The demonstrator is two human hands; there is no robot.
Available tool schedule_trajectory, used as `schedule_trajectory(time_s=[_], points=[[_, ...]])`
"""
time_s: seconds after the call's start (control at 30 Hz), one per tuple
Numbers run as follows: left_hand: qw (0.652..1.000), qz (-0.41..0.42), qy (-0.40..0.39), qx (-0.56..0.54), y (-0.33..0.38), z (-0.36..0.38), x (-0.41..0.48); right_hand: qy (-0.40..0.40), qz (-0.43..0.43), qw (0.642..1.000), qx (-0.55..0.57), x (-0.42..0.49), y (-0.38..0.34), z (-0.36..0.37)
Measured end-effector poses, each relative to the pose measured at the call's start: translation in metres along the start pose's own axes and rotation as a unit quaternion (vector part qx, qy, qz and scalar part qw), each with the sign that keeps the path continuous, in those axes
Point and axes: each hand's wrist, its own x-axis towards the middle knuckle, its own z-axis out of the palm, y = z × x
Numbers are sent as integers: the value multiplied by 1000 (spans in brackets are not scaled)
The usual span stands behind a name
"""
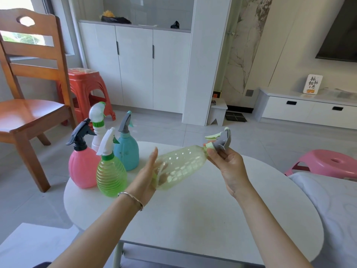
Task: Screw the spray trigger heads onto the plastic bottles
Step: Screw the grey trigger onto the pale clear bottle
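Nearest, two bare forearms reaching up from the near edge over the white table [193, 219], with a thin bracelet [133, 199] on the left wrist. Between them, held clear of the tabletop and lying nearly on its side, the pale yellow-green bottle [181, 167], base to the left, neck to the right and slightly raised. Left hand [148, 171] flat against the base, fingers straight and together, bracing rather than gripping. Right hand [229, 163] curled round the grey-and-green trigger head [220, 141], fingertips pinching at its collar, right on the bottle's neck. Cannot tell whether seated tight or only started on the thread. Probably mid-tightening on the last one, judging from the four standing together at the far left of the table with heads on: pink bottle [82, 167], ribbed green bottle [111, 175], teal bottle [126, 153] and, behind them, white bottle [96, 140]. To do this step well: keep the collar square to the neck and turn the collar alone, not the whole head. Better to wrap the left fingers round the body than to trust a flat palm against a smooth base. Tighten gently until firm, minding thin plastic, likely easy to cross-thread or dent. Afterwards, stand upright near the others without knocking them.
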Motion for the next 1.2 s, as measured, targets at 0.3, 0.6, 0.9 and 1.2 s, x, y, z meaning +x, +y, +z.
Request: schedule_trajectory(time_s=[0.3,0.6,0.9,1.2], points=[[981,133,-26,143,10,0,-3,54,44,996,48,1,2,-11],[955,109,-52,272,11,-2,1,54,56,997,20,3,-1,-23],[982,47,-88,159,9,4,-2,62,92,993,38,0,8,-20],[985,14,-117,126,5,1,-7,59,113,990,57,-2,6,-20]])
